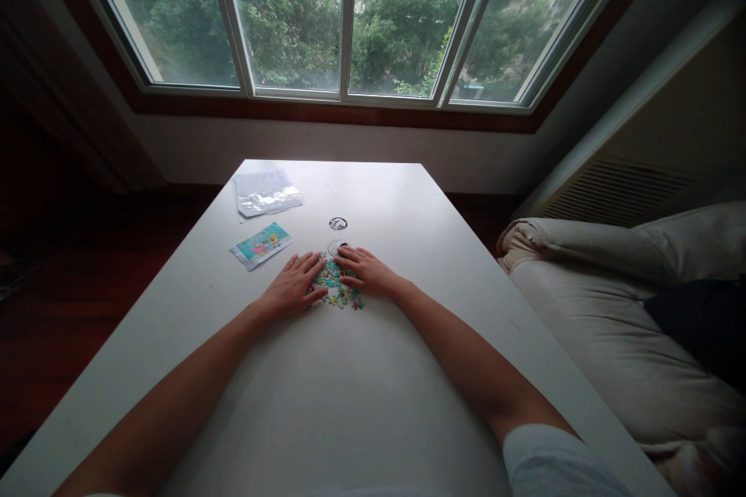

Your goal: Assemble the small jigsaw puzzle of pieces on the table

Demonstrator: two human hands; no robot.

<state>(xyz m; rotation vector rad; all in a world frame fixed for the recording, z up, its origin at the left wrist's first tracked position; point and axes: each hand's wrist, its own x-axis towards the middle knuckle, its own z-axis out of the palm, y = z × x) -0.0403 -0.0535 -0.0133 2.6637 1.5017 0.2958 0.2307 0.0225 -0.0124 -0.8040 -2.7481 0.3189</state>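
A loose spread of small colourful pieces, which look like tiny jigsaw pieces (335, 276), lies on the white table (350, 404). My left hand (296, 283) rests flat at the left side of the pieces, fingers stretched out and touching them. From the right, my right hand (368, 272) lies palm down over part of the pieces, its fingers extended. Some pieces are hidden under both hands. Just beyond the right fingertips is a small clear round object (333, 247), partly covered. Farther back lies a small dark-rimmed disc (338, 224).
A colourful picture card (265, 245) lies left of my hands, in front of a clear plastic bag (268, 192) with paper-like contents. A light-covered sofa (583, 326) stands right of the table. Beyond the table's far edge are a wall and a window (343, 15).
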